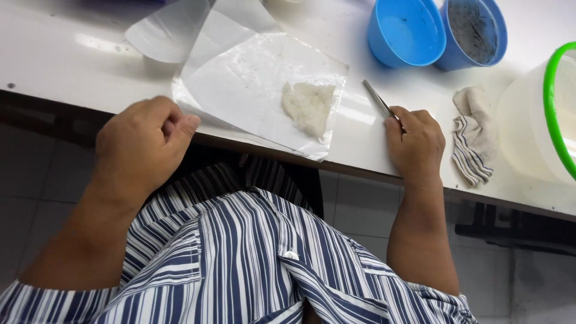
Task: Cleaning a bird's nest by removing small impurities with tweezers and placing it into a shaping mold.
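The right hand [415, 144] hides the tweezers' [378, 99] lower end; the green-rimmed tub [540, 120] is cut off at the right edge.

Metal tweezers [378, 99] (flat) on table

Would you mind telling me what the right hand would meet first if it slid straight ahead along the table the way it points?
Probably the nearer blue bowl: the right hand and its metal tweezers point up-left toward it, over bare white table, though depth is unclear.
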